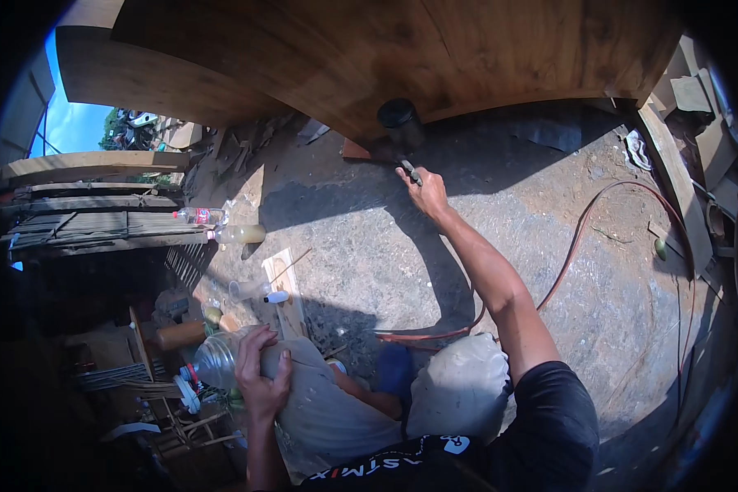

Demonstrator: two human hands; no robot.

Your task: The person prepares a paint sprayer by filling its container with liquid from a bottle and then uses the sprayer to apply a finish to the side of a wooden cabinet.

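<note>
My right hand (425, 193) is stretched forward and closed on the handle of a spray gun (400, 123) with a black cup, held right against the lower edge of a large curved brown wooden panel (402, 49). A reddish hose (578, 238) trails from the ground back toward my knees. My left hand (262, 373) grips a clear plastic bottle (211, 361) lying sideways against my left knee, its cap end pointing left. I am crouched over grey ground (369, 246).
Two plastic bottles (221, 225) lie at the left by stacked planks (90, 221). A short board (285, 287) with a small white bottle (275, 297) lies ahead of my knee. Wood offcuts (689, 164) line the right side, with a small green fruit (660, 248) beside them.
</note>
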